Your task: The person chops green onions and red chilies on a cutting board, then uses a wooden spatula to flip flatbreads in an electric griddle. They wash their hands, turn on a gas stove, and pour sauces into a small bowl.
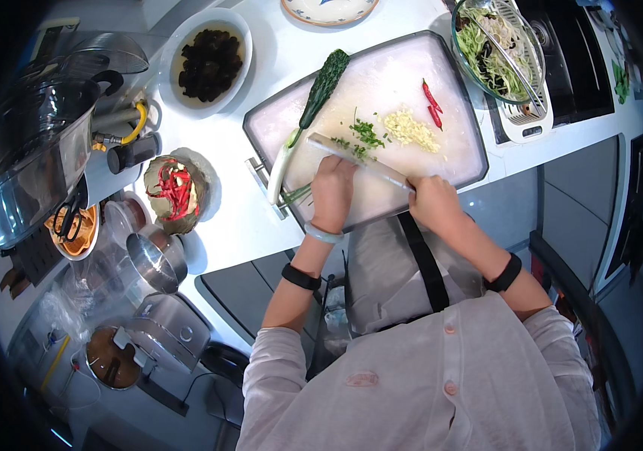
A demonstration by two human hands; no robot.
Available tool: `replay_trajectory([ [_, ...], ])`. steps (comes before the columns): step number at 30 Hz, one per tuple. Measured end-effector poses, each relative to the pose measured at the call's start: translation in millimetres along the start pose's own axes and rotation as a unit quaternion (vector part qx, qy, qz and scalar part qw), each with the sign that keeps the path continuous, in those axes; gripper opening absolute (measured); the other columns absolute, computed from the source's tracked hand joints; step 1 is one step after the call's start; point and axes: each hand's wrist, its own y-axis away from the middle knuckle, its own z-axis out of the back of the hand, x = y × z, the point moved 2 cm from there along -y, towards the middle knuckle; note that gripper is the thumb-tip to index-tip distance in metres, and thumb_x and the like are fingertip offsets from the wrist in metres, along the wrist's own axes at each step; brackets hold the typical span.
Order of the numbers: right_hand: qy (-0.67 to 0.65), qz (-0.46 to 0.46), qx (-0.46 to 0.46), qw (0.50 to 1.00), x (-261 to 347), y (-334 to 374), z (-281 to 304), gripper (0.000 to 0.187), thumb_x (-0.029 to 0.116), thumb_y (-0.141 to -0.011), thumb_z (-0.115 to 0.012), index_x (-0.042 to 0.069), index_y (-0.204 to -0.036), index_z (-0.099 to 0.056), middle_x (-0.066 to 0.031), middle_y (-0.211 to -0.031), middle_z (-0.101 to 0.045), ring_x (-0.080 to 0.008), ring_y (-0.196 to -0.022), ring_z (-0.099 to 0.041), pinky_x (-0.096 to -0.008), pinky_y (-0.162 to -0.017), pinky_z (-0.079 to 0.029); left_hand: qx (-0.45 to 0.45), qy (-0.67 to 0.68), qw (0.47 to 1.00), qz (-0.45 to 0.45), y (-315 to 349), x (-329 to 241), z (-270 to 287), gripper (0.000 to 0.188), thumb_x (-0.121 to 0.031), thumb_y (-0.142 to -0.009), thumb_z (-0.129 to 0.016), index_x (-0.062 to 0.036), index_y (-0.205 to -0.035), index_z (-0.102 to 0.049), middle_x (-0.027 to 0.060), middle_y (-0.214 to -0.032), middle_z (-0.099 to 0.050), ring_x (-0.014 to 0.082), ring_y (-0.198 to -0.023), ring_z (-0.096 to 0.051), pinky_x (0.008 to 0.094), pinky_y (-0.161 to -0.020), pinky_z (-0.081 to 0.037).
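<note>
On the white cutting board (453,68), my right hand (436,203) is closed around the handle of a kitchen knife (366,164). Its blade slants up to the left, across chopped green bits (367,135). My left hand (333,188) is curled with its fingertips against the near side of the blade. Thin scallion greens (296,195) run under that hand, where its grip is partly hidden. Left of it lie a white scallion stalk (284,167) and a dark green bumpy cucumber (325,88). Minced garlic (412,131) and red chilies (432,104) lie to the right.
A white bowl (172,84) of soaked black fungus stands at the back left, with cut red peppers (175,188) in a bowl nearer. At the far right, a glass bowl (460,56) of shredded vegetables rests by a black stove (581,68). Pots and a steel bowl (157,259) crowd the left.
</note>
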Motion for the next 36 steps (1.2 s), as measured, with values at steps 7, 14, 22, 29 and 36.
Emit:
replay_trajectory([
  [7, 0.005, 0.014, 0.011, 1.000, -5, 29, 13, 0.013, 0.009, -0.079, -0.061, 0.002, -0.089, -0.066, -0.0252, -0.075, -0.067, -0.0414, -0.073, -0.068, -0.0507, -0.071, -0.055, -0.022, -0.018, 1.000, 0.002, 11, 2, 0, 0.013, -0.002, -0.072, -0.069, -0.0007, -0.085, -0.071, 0.0140, -0.087, -0.067, 0.0322, -0.080, -0.065, 0.0392, -0.070, -0.054],
  [14, 0.049, -0.033, 0.022, 0.998, -7, 31, 5, 0.013, 0.008, -0.079, -0.061, 0.001, -0.087, -0.067, -0.0239, -0.076, -0.067, -0.0418, -0.073, -0.068, -0.0502, -0.071, -0.055, 0.016, -0.023, 0.999, 0.018, 15, 17, -7, 0.014, 0.000, -0.073, -0.068, 0.0005, -0.086, -0.070, 0.0140, -0.085, -0.066, 0.0312, -0.083, -0.064, 0.0380, -0.069, -0.054],
  [22, -0.040, -0.010, 0.001, 0.999, -1, -7, 5, 0.013, 0.010, -0.079, -0.061, 0.003, -0.086, -0.069, -0.0247, -0.076, -0.067, -0.0425, -0.074, -0.067, -0.0506, -0.072, -0.055, -0.046, -0.028, 0.997, -0.063, 15, -6, 1, 0.019, -0.001, -0.076, -0.067, -0.0024, -0.095, -0.069, 0.0119, -0.096, -0.065, 0.0291, -0.091, -0.063, 0.0361, -0.072, -0.054],
  [29, 0.014, 0.022, -0.012, 1.000, -13, 39, 13, 0.011, 0.010, -0.079, -0.063, 0.003, -0.087, -0.065, -0.0216, -0.072, -0.066, -0.0410, -0.071, -0.067, -0.0505, -0.068, -0.054, -0.031, -0.040, 0.999, -0.019, 20, 6, -1, 0.020, 0.001, -0.072, -0.069, -0.0019, -0.092, -0.070, 0.0132, -0.091, -0.065, 0.0324, -0.084, -0.064, 0.0385, -0.070, -0.055],
  [36, 0.049, -0.033, 0.029, 0.998, -10, 37, 7, 0.011, 0.008, -0.078, -0.062, 0.003, -0.087, -0.067, -0.0216, -0.077, -0.068, -0.0405, -0.074, -0.068, -0.0489, -0.071, -0.056, 0.020, -0.020, 0.999, 0.018, 14, 13, -2, 0.010, 0.002, -0.072, -0.068, 0.0026, -0.082, -0.070, 0.0163, -0.086, -0.065, 0.0327, -0.080, -0.064, 0.0406, -0.066, -0.054],
])
